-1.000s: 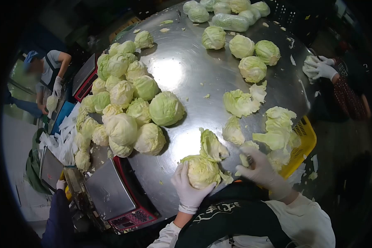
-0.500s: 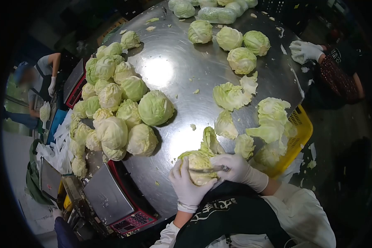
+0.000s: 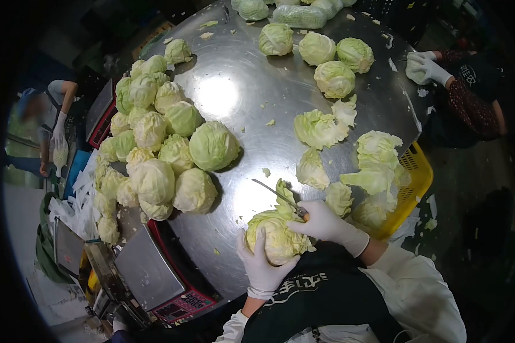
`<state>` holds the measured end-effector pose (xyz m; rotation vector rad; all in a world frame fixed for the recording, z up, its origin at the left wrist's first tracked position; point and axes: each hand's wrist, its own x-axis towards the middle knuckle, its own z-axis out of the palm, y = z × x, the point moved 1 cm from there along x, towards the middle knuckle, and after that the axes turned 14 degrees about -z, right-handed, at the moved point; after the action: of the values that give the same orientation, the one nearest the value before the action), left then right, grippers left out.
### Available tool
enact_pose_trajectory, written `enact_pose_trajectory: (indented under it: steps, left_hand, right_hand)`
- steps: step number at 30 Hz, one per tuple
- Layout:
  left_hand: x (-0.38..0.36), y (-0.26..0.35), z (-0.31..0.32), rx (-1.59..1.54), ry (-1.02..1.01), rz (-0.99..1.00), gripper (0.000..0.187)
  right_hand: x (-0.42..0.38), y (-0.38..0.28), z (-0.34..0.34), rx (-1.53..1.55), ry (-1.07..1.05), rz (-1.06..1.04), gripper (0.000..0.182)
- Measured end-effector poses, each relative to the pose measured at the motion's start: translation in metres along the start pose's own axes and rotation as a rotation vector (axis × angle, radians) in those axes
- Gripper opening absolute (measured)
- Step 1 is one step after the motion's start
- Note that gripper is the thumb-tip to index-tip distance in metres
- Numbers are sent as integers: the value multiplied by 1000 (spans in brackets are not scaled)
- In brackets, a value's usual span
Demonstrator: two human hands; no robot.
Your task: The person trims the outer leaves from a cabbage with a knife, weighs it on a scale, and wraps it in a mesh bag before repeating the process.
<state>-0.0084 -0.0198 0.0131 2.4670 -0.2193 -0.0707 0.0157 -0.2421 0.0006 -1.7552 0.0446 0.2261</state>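
Observation:
My left hand (image 3: 260, 264), in a white glove, grips a pale green cabbage (image 3: 276, 234) at the near edge of the round steel table (image 3: 240, 108). My right hand (image 3: 320, 222), also gloved, holds a knife (image 3: 279, 196) whose blade points up and left over the cabbage. A loose outer leaf (image 3: 286, 192) lies just behind the cabbage, under the blade.
A heap of several whole cabbages (image 3: 154, 143) fills the table's left. Trimmed leaves (image 3: 377, 171) pile at the right above a yellow crate (image 3: 415, 183). More cabbages (image 3: 332, 63) lie at the far side. A scale (image 3: 154, 274) stands near left. Another person's gloved hands (image 3: 423, 68) work at the upper right.
My right hand has lifted the knife from lying across the cabbage to pointing up and left above it. The cabbage has turned in my left hand. The person at the right shifted their hands.

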Motion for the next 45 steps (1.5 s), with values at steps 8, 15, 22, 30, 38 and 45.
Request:
enact_pose_trajectory:
  steps: [8,15,22,30,38,45]
  left_hand:
    - [-10,-67,15,-599,-134,-176,116]
    - [0,-61,-16,-1199,-111,-444,115]
    - [17,-42,25,-517,36,-115,117]
    - [19,-33,30,-635,-53,-170,116]
    - [27,-36,15,-953,-169,-379,113]
    - [35,-20,-22,38,-381,210,107]
  right_hand:
    - [-19,21,-23,-215,174,-72,27]
    - [-92,30,-149,-482,371,234,24]
    - [-66,-22,-75,-496,282,-216,79]
    - [-17,28,26,-2,195,-458,54]
    - [-38,25,-81,-92,598,-117,50]
    - [-23,24,-14,-90,79,-392,77]
